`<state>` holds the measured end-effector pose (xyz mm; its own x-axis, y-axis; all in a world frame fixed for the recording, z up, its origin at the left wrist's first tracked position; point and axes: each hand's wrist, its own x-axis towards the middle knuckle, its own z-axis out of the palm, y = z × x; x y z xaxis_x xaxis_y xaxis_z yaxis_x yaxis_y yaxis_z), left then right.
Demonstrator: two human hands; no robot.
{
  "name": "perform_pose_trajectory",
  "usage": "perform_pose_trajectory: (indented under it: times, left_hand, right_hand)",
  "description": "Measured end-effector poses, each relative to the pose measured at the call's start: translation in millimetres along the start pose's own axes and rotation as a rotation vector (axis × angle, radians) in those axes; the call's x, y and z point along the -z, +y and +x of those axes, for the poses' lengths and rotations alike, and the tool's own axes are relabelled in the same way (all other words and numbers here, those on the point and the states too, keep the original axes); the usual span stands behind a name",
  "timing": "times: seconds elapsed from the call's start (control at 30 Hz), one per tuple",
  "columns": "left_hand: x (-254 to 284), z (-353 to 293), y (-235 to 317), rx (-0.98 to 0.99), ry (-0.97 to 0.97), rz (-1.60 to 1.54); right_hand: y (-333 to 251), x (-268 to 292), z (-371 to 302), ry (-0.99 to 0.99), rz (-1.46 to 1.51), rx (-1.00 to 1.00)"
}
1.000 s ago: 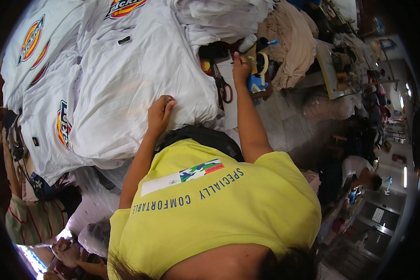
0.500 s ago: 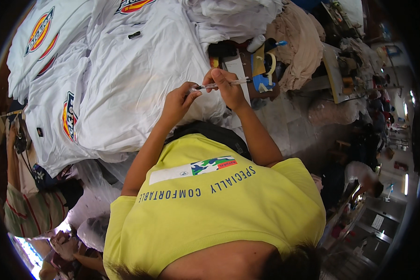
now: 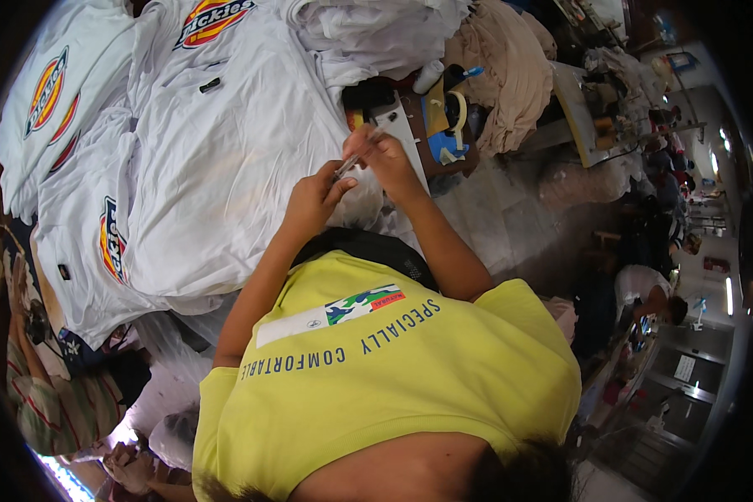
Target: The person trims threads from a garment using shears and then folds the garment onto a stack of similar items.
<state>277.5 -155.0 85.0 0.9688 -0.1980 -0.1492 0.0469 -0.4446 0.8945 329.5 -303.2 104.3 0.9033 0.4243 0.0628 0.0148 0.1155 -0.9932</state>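
A slim clear pen (image 3: 352, 161) with a dark far end slants up to the right between my hands. The fingertips of my left hand (image 3: 314, 199) pinch its lower end. My right hand (image 3: 385, 166) is closed around the upper part, its fingers partly blurred. Both hands are over the near right edge of a spread of white T-shirts (image 3: 217, 159) with a red, yellow and black printed emblem. Two small black pieces, one a black clip-like piece (image 3: 210, 84), lie on the shirts.
Right of the shirts, a brown table corner carries a blue tape dispenser (image 3: 450, 151), a white paper sheet (image 3: 412, 138) and a white bottle (image 3: 427, 77). Beige cloth (image 3: 510, 79) is heaped beyond. Another person in a striped sleeve (image 3: 58, 410) is at the lower left.
The pen has swung from nearly level to a steep slant, its far end now up. My right hand has turned with it. The whole view has shifted slightly.
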Motion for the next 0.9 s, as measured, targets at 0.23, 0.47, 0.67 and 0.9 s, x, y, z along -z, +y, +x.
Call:
perform_pose_trajectory:
  times: [0.23, 0.47, 0.67, 0.9]
  left_hand:
    - [10.5, -7.7, -34.6, -0.344, 0.419, 0.304]
    - [13.2, -12.2, -76.3, -0.348, 0.504, 0.548]
    - [25.2, -25.0, -77.0, -0.388, 0.431, 0.459]
    - [142.6, -118.0, -140.5, 0.121, 1.105, 0.921]
  right_hand:
    - [-46.7, 90.2, 36.7, 0.628, -0.61, 0.334]
    - [-6.0, 182.3, 86.9, 0.805, -1.098, 0.313]
    - [-9.3, 170.7, 85.4, 0.866, -1.378, 0.324]
    - [-7.4, 90.3, 36.8, 0.273, -0.981, 0.182]
